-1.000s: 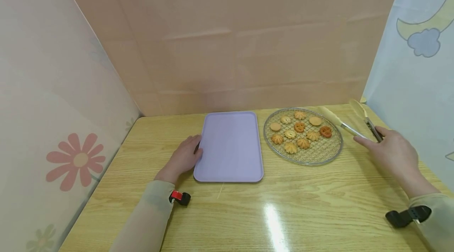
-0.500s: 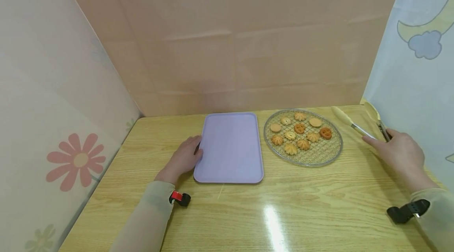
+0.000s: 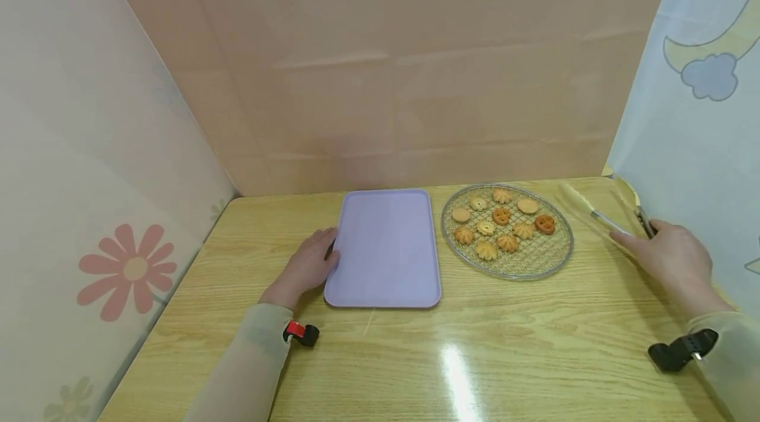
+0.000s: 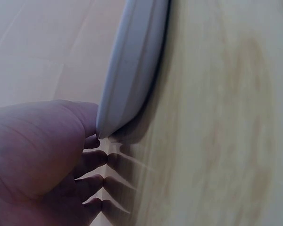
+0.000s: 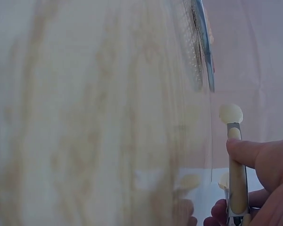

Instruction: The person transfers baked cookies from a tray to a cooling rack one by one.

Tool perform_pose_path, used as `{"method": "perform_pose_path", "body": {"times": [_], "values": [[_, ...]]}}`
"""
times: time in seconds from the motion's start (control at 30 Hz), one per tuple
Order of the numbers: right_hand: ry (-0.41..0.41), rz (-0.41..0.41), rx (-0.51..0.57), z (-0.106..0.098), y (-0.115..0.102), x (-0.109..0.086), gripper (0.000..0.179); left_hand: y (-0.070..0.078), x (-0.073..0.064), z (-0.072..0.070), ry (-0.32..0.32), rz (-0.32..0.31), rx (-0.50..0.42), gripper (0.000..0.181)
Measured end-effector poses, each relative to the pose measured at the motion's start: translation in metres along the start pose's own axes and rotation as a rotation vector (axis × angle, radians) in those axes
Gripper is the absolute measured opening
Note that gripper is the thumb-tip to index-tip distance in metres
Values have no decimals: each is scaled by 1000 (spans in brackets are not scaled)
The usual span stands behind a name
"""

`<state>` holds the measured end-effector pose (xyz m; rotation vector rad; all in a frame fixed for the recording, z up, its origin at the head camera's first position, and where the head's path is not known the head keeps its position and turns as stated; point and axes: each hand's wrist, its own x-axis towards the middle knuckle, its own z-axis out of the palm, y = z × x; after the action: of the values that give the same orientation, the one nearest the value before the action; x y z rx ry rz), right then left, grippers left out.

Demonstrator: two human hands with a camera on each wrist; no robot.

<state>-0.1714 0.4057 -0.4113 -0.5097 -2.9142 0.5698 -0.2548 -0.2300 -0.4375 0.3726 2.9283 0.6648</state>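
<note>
In the head view my left hand (image 3: pixel 305 262) is at the left edge of a flat lilac tray (image 3: pixel 386 250), thumb and forefinger at its rim. In the left wrist view the thumb meets the tray's rim (image 4: pixel 120 80), and the other fingertips come down at the tabletop beside it. My right hand (image 3: pixel 667 257) grips a pair of tongs (image 3: pixel 607 221) with cream tips and metal arms. The tong tips are spread apart, with nothing between them. Left of the tongs, a round wire rack (image 3: pixel 540 260) bears several cookies (image 3: pixel 501 214) of different shapes.
The wooden table (image 3: pixel 380 362) ends against a tan backdrop (image 3: pixel 386 79) behind the tray and rack. A patterned wall panel (image 3: pixel 706 145) stands close beyond the right hand; another panel (image 3: pixel 119 165) borders the left side.
My right hand has moved to the right with the tongs, away from the rack, and the tong tips stand somewhat wider. The left hand, tray and cookies have not moved.
</note>
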Motion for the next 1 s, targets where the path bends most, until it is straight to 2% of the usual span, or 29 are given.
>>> {"method": "perform_pose_path", "body": {"times": [0.43,0.83,1.0], "values": [[-10,-45,-4,2,2,-1,81,-1,-1,1,8,6,2,63],[-25,-95,-71,1,0,5,64,-1,0,-1,-7,-1,0,66],[-29,-80,-76,2,-1,4,73,0,1,-2,31,69,46,66]]}}
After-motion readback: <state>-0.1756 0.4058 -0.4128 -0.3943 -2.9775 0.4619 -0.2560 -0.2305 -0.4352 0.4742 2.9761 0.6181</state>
